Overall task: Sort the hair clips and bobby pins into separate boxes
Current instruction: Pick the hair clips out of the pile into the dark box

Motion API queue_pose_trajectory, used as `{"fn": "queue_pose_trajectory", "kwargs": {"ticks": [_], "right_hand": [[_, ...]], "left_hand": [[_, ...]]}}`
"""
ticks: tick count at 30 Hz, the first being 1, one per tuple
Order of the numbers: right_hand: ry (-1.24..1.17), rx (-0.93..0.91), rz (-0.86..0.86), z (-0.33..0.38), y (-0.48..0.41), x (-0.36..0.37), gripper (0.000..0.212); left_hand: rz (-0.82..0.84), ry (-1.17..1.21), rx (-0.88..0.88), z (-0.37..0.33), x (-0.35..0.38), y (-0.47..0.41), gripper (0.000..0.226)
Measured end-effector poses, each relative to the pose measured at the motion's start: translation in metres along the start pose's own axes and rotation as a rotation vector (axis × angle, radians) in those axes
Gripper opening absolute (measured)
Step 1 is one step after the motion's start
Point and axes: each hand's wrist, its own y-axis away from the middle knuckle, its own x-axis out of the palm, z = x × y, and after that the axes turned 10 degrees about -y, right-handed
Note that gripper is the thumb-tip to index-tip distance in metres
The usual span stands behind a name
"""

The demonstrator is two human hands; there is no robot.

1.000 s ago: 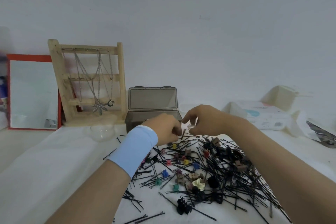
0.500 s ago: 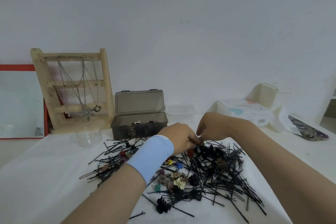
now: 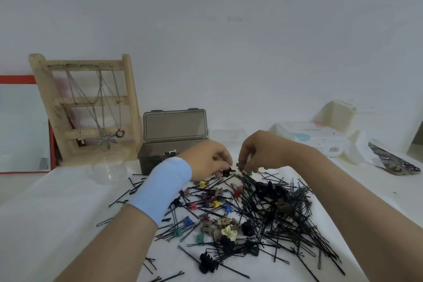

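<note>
A tangled pile of black bobby pins (image 3: 270, 217) and small coloured hair clips (image 3: 215, 204) lies on the white cloth. A cream flower clip (image 3: 229, 232) sits in its middle. My left hand (image 3: 209, 162), with a light blue wristband, pinches a small black clip (image 3: 226, 172) at the pile's far edge. My right hand (image 3: 258, 153) pinches a small dark clip (image 3: 240, 165) just beside it. Behind them stands a smoky grey box (image 3: 148, 158) with its lid raised and some clips inside. A clear box (image 3: 226, 134) sits to its right.
A wooden jewellery stand (image 3: 84, 107) with necklaces and a red-framed mirror (image 3: 20, 126) stand at the back left. A clear dome lid (image 3: 109, 167) lies before the stand. A wipes pack (image 3: 318, 139), a white container (image 3: 338, 114) and a patterned pouch (image 3: 393, 161) are at the right.
The view shifted right and steadied. Both hands dropped from above the grey box to the pile's far edge and now pinch small clips there.
</note>
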Motion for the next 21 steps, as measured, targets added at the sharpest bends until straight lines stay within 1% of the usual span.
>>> {"fn": "queue_pose_trajectory", "kwargs": {"ticks": [2, 4, 7, 9, 11, 14, 17, 19, 21], "right_hand": [[-0.033, -0.02, -0.023, 0.007, -0.004, 0.003, 0.012], [-0.07, -0.058, -0.098, 0.016, -0.012, 0.008, 0.011], [-0.109, -0.138, -0.215, 0.032, -0.029, 0.016, 0.009], [-0.111, -0.179, -0.272, 0.044, -0.043, 0.022, 0.008], [-0.09, -0.205, -0.298, 0.055, -0.059, 0.029, 0.009], [-0.036, -0.223, -0.275, 0.069, -0.08, 0.042, 0.012], [0.072, -0.211, -0.226, 0.075, -0.091, 0.05, 0.026], [0.12, -0.221, -0.191, 0.076, -0.093, 0.051, 0.036], [0.115, -0.244, -0.171, 0.076, -0.089, 0.049, 0.037]], "left_hand": [[-0.058, 0.09, -0.035, 0.01, -0.016, 0.005, 0.012], [-0.149, 0.123, -0.062, 0.022, -0.031, 0.009, 0.016], [-0.303, 0.003, -0.114, 0.048, -0.042, 0.013, 0.017], [-0.351, -0.048, -0.153, 0.063, -0.042, 0.015, 0.02], [-0.388, -0.047, -0.19, 0.075, -0.039, 0.015, 0.023], [-0.408, -0.064, -0.228, 0.088, -0.035, 0.014, 0.028], [-0.407, -0.062, -0.243, 0.098, -0.038, 0.016, 0.032], [-0.43, -0.063, -0.24, 0.099, -0.044, 0.018, 0.028], [-0.441, -0.064, -0.227, 0.095, -0.048, 0.019, 0.023]]}}
